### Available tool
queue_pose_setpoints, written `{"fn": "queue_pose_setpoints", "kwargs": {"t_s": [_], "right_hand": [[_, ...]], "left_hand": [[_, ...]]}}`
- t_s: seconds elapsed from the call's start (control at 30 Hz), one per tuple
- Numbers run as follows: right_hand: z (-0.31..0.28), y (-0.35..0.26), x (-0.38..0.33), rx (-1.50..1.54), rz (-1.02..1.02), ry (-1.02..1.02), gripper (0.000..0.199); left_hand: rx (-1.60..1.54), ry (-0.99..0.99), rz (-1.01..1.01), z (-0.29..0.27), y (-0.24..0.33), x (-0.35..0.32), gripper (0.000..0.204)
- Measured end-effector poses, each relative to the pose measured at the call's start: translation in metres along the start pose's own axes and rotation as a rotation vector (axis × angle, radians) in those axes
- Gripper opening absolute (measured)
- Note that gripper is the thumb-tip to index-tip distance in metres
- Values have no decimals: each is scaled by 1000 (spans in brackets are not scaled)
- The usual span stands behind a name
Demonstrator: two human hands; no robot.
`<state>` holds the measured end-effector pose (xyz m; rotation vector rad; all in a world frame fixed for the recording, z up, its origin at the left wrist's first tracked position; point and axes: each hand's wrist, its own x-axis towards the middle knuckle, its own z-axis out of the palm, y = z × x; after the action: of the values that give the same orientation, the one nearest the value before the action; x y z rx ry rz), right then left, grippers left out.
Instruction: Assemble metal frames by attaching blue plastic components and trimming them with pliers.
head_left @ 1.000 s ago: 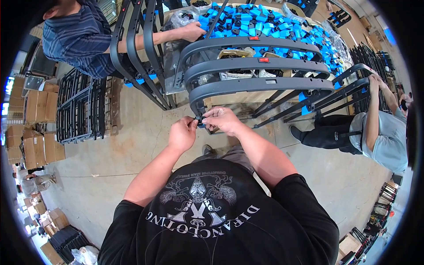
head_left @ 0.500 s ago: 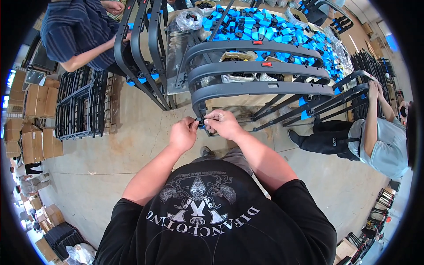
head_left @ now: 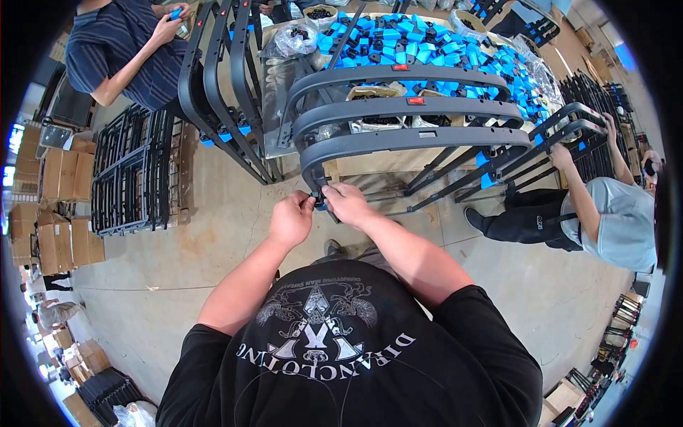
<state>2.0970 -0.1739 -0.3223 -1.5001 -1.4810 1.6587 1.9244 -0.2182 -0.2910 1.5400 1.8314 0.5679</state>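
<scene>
At the near left corner of a dark grey curved metal frame (head_left: 420, 143), my two hands meet low on its leg (head_left: 318, 173). My left hand (head_left: 292, 219) is closed in a pinch on a small black-and-blue fitting (head_left: 320, 206) at this leg. From the other side, my right hand (head_left: 348, 204) has its fingers bent and pressed against the leg, just above the fitting; its fingertips are partly hidden. Two similar frames, each with a red tag (head_left: 415, 101), stand right behind the nearest one.
Behind the frames, a table bears a heap of blue plastic parts (head_left: 409, 43) and bags of black parts (head_left: 295, 39). More frames (head_left: 213, 78) stand at the left by a co-worker (head_left: 117, 53). At right another person (head_left: 605, 213) handles frames. Cardboard boxes (head_left: 60, 174) line the left.
My right hand has shifted slightly left, its fingers moving closer against the leg. The left co-worker now holds up a blue part. The right person has lowered one hand along a frame.
</scene>
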Motion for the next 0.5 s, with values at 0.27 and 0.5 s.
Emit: {"fn": "queue_pose_setpoints", "kwargs": {"t_s": [0.27,0.5], "right_hand": [[-2,4,5,-152,-25,-39,44],[3,0,-3,-199,-100,73,47]], "left_hand": [[-25,17,33,6,-6,4,19],[119,-58,13,-4,10,5,25]]}}
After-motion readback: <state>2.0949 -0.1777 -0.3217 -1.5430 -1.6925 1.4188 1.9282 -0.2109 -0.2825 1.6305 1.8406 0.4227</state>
